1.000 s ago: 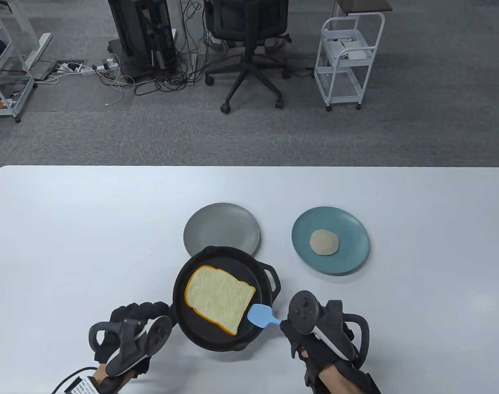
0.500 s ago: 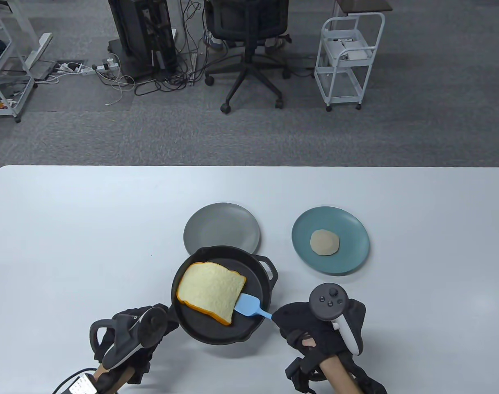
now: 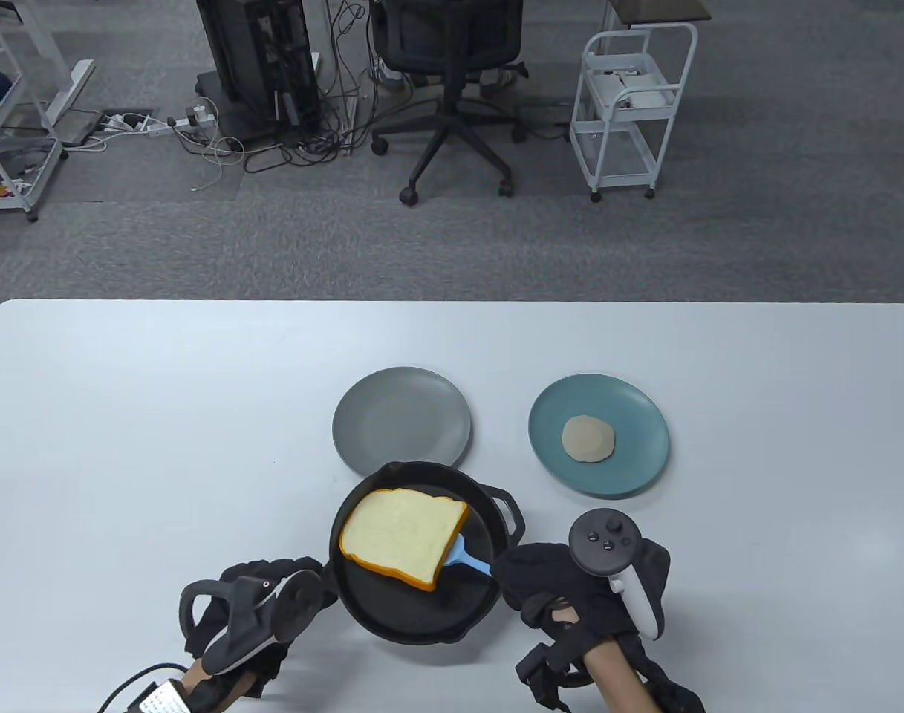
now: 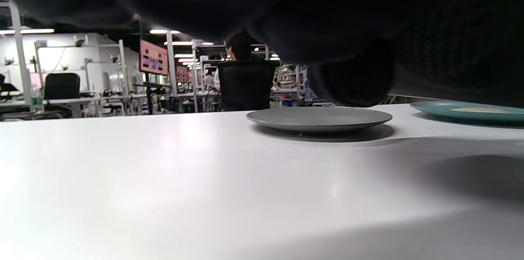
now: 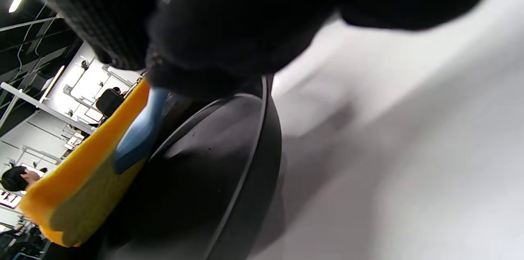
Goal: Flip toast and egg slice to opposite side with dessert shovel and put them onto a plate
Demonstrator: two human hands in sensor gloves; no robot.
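Sitting in the black skillet [image 3: 422, 594] at lower centre, the toast [image 3: 402, 536] is tipped up on the blue dessert shovel [image 3: 468, 558], whose blade is under its right edge. The right hand [image 3: 570, 594] grips the shovel handle, palm turned down. The left hand [image 3: 255, 601] is curled round the skillet handle at lower left. The egg slice [image 3: 587, 438] lies on the teal plate [image 3: 630, 475]; the grey plate [image 3: 400, 416] is just above the skillet.
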